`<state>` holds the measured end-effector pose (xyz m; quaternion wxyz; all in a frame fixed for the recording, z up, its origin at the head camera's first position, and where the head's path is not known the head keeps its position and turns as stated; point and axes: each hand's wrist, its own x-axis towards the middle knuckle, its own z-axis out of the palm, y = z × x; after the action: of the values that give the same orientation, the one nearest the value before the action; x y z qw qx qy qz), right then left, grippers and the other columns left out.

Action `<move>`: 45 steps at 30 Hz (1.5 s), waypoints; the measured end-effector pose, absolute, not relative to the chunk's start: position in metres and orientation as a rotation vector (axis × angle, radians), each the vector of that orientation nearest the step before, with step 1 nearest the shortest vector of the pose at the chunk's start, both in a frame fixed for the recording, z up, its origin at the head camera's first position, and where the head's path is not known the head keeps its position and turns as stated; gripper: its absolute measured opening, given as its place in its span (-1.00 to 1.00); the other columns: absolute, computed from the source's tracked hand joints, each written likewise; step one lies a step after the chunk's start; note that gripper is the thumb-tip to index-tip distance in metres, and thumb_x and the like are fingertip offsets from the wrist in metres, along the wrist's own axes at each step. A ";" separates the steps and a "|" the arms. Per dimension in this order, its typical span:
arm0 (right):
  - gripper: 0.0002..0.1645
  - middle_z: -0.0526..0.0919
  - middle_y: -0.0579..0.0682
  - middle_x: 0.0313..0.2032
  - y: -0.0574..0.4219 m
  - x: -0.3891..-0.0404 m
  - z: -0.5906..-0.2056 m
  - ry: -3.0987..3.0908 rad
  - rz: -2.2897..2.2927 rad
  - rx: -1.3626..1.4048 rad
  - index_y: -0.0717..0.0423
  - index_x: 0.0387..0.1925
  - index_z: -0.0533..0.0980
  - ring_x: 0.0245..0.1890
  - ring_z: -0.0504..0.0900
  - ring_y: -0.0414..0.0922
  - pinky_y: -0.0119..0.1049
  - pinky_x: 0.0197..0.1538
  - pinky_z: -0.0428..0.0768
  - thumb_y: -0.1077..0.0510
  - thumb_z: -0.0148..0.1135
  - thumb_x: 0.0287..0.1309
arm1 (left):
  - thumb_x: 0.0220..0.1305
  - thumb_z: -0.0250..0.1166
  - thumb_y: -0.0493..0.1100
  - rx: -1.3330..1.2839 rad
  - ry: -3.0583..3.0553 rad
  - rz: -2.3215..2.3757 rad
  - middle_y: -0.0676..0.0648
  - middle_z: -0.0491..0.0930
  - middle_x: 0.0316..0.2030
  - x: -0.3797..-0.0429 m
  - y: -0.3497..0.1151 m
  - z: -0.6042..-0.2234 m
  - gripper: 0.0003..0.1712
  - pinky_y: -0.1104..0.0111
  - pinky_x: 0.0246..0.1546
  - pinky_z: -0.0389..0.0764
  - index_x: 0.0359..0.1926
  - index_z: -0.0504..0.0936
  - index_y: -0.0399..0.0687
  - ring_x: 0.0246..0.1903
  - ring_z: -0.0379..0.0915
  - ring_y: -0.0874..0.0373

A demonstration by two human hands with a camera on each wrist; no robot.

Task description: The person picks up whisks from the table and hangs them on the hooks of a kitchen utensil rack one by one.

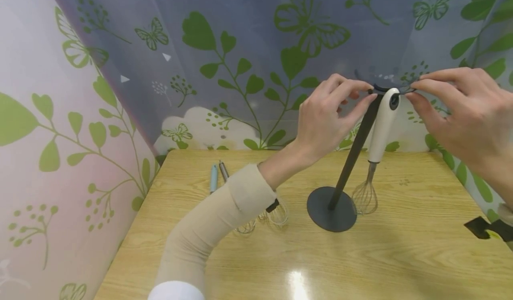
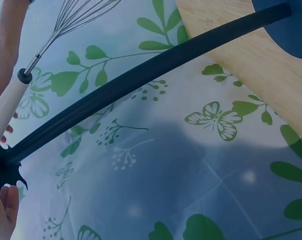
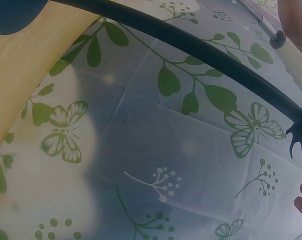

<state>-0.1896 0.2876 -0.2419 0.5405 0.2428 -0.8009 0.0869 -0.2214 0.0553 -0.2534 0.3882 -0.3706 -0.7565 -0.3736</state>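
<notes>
A dark utensil stand (image 1: 352, 157) with a round base rises from the table, its pole leaning right in the head view. Hooks fan out from its top (image 2: 11, 172) in the left wrist view. A whisk (image 1: 380, 135) with a white handle hangs there by the hole in its handle end, wires downward. My left hand (image 1: 328, 108) pinches the left side of the stand's top between thumb and fingers. On the other side, my right hand (image 1: 465, 99) pinches a hook at the top's right edge. The exact fingertip contact is small and partly hidden.
Behind my left forearm, a light-blue handle (image 1: 213, 180) and a grey metal handle (image 1: 223, 171) lie on the wooden table (image 1: 360, 264), with wire whisk heads (image 1: 277, 215) showing past the sleeve. A black object (image 1: 478, 227) sits at the right edge. Patterned curtains (image 1: 240, 113) stand behind.
</notes>
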 end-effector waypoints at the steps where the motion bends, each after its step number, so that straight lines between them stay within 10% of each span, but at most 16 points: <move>1: -0.38 0.76 0.38 -0.12 0.288 -0.190 -0.242 -1.902 0.209 0.577 0.33 -0.15 0.73 -0.12 0.66 0.41 0.41 -0.16 0.62 -0.17 0.10 0.57 | 0.41 0.44 -0.05 -0.943 -1.922 -0.952 0.00 0.70 -0.24 -0.221 0.055 -0.253 -0.80 0.72 -0.32 0.45 -0.05 0.80 -0.02 -0.32 0.60 0.25; 24: -0.14 0.75 0.41 -0.16 0.293 -0.194 -0.239 -1.935 0.216 0.562 0.33 -0.06 0.72 -0.15 0.68 0.41 0.41 -0.20 0.64 -0.39 -0.08 0.57 | 0.44 0.41 -0.03 -0.908 -1.908 -0.878 0.05 0.70 -0.25 -0.215 0.058 -0.254 -0.83 0.64 -0.39 0.45 -0.09 0.81 0.03 -0.23 0.61 0.24; 28: -0.15 0.72 0.42 -0.09 0.291 -0.187 -0.235 -1.953 0.255 0.556 0.34 -0.01 0.70 -0.10 0.65 0.41 -0.02 0.24 0.74 -0.38 -0.05 0.56 | 0.43 0.42 -0.02 -0.907 -1.911 -0.873 0.05 0.70 -0.25 -0.215 0.059 -0.254 -0.83 0.63 -0.41 0.44 -0.09 0.81 0.03 -0.24 0.61 0.24; 32: -0.19 0.72 0.42 -0.11 0.285 -0.183 -0.232 -1.913 0.323 0.595 0.35 -0.04 0.71 -0.12 0.62 0.42 -0.65 0.44 0.35 -0.36 0.03 0.53 | 0.42 0.43 -0.02 -0.899 -1.905 -0.871 0.05 0.71 -0.26 -0.216 0.059 -0.254 -0.82 0.62 -0.41 0.45 -0.10 0.81 0.03 -0.25 0.60 0.23; 39: -0.25 0.75 0.39 -0.17 0.275 -0.179 -0.233 -1.877 0.320 0.623 0.31 -0.12 0.75 -0.15 0.65 0.41 -0.60 0.43 0.45 -0.31 0.08 0.53 | 0.42 0.43 -0.01 -0.898 -1.899 -0.864 0.05 0.72 -0.27 -0.216 0.058 -0.255 -0.81 0.61 -0.41 0.46 -0.10 0.81 0.02 -0.27 0.60 0.23; 45: -0.32 0.76 0.38 -0.27 0.270 -0.182 -0.237 -1.836 0.350 0.675 0.33 -0.23 0.77 -0.21 0.65 0.38 -0.89 0.20 0.09 -0.23 0.13 0.52 | 0.41 0.44 -0.01 -0.894 -1.897 -0.854 0.05 0.72 -0.27 -0.216 0.059 -0.256 -0.81 0.61 -0.41 0.47 -0.10 0.81 0.02 -0.25 0.61 0.22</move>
<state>-0.1816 0.2697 -0.2366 0.5457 0.2845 -0.7743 0.1476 -0.2162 0.0588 -0.2558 0.4247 -0.3575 -0.7584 -0.3416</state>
